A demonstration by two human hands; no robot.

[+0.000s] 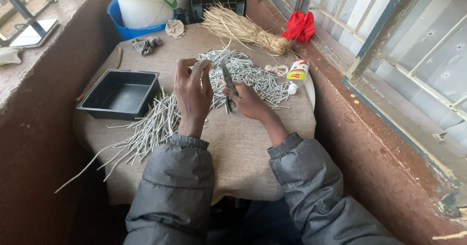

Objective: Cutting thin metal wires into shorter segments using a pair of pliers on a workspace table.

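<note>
My left hand point(192, 90) is raised above the table, fingers pinched on a thin grey stick point(210, 66) held near its top. My right hand point(249, 101) grips a pair of scissors point(227, 82), blades pointing up toward the stick. A heap of short grey stick pieces point(253, 74) lies just behind both hands. Longer grey sticks point(146, 130) fan out on the cloth to the left of my left wrist. Both arms wear grey padded sleeves.
A black plastic tray point(119, 93) sits at the table's left. A straw bundle point(245, 30), glue bottle point(296, 73), coil of string point(278, 70) and red cloth point(299, 26) lie at the back right. White buckets point(143, 4) and a blue basin point(127, 30) stand behind. A wall and window grille run along the right.
</note>
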